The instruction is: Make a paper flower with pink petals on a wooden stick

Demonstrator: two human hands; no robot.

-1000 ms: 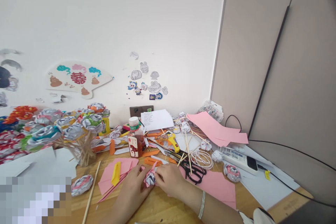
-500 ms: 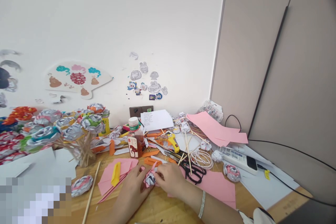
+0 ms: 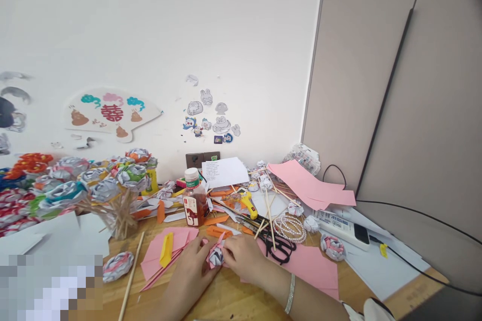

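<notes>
Near the table's front middle, my left hand (image 3: pixel 196 267) and my right hand (image 3: pixel 243 257) close in from both sides on a small folded paper flower (image 3: pixel 216 257), white and dark with pink strips. My left thumb and fingers grip its left side. The right fingertips pinch its upper right, where a pink strip sticks up. Beside my left hand lie pink paper sheets (image 3: pixel 150 259) with a folded yellow strip (image 3: pixel 166 250) on top. More pink paper (image 3: pixel 312 267) and black-handled scissors (image 3: pixel 280 251) are by my right hand.
A bottle (image 3: pixel 193 203) stands behind my hands. A yellow glue gun (image 3: pixel 248 204), pearl strings (image 3: pixel 295 230) and wooden sticks (image 3: pixel 270 218) clutter the back. Paper flowers (image 3: pixel 105 188) fill the left; a loose one (image 3: pixel 118 266) lies by a stick (image 3: pixel 131 276). A power strip (image 3: pixel 344 228) sits right.
Both hands stay in place around the paper flower. Only a very slight shift of the fingers shows.
</notes>
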